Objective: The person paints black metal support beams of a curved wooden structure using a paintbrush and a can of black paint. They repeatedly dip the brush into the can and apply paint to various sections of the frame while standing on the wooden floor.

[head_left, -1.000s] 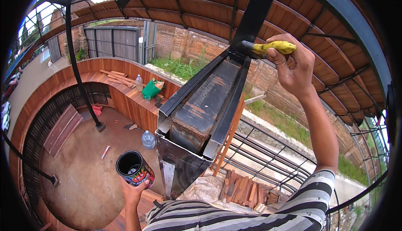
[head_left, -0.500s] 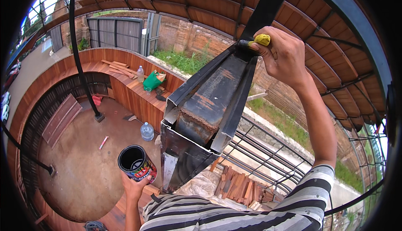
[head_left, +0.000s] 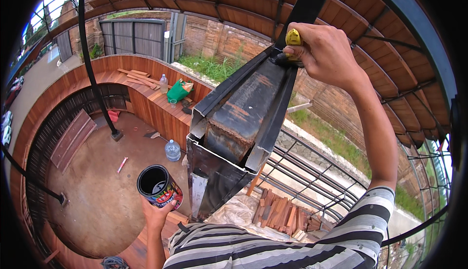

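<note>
My right hand (head_left: pixel 325 57) grips the yellow handle of a paintbrush (head_left: pixel 293 38), its fingers closed around it. Dark bristles, partly hidden behind my thumb, press on the upper end of a black steel beam (head_left: pixel 246 108). Bare, rusty patches show on the beam's inner face, between two raised side flanges. The near end is cut open, with pale raw edges. Lower left, my left hand (head_left: pixel 157 216) is wrapped round an open paint can (head_left: pixel 168 191) with a colourful label. Dark paint coats the inside of the can.
Far below, a curved wooden bench (head_left: pixel 161 108) carries a green bag (head_left: pixel 180 90), a bottle and loose planks. A large clear water bottle (head_left: pixel 172 150) stands on the floor. Black metal bars (head_left: pixel 312 171) and stacked wood pieces (head_left: pixel 280 213) lie below right. A slim black post (head_left: pixel 92 74) rises at left.
My right hand has turned and moved slightly, tipping the brush handle more upright while the bristles shift down the beam. The left hand still holds the can in nearly the same place.
</note>
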Demonstrator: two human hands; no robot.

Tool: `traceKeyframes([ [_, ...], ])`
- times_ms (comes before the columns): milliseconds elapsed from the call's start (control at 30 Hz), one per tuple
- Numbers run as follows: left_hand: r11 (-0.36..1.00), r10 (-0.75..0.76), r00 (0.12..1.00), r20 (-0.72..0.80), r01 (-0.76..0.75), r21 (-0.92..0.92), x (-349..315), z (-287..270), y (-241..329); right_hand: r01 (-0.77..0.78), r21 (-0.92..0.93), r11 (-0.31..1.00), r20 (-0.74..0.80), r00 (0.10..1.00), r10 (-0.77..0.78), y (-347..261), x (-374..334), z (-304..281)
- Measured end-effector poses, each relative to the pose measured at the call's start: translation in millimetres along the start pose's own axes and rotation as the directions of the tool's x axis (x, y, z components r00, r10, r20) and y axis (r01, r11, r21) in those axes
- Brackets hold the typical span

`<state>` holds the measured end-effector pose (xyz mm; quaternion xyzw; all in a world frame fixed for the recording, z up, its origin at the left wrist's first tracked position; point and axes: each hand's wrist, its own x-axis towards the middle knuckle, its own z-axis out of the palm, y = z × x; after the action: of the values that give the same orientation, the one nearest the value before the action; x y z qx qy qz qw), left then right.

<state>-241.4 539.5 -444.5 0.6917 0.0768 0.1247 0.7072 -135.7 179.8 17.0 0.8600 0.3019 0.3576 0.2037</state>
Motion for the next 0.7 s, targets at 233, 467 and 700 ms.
traceKeyframes([
  [233,1.0,0.028,0.999,0.023,-0.028,0.009,-4,1,3,0.028,0.048,0.998,-0.08,0.996,-0.024,20,1,9],
  [467,0.999,0.036,0.999,0.023,-0.035,-0.025,-4,-5,-3,0.015,0.108,0.994,0.013,1.0,-0.017,41,-8,-3],
  [700,1.0,-0.013,0.999,0.05,0.014,-0.027,-5,-7,5,0.063,0.072,0.995,-0.155,0.987,-0.051,57,-33,7],
])
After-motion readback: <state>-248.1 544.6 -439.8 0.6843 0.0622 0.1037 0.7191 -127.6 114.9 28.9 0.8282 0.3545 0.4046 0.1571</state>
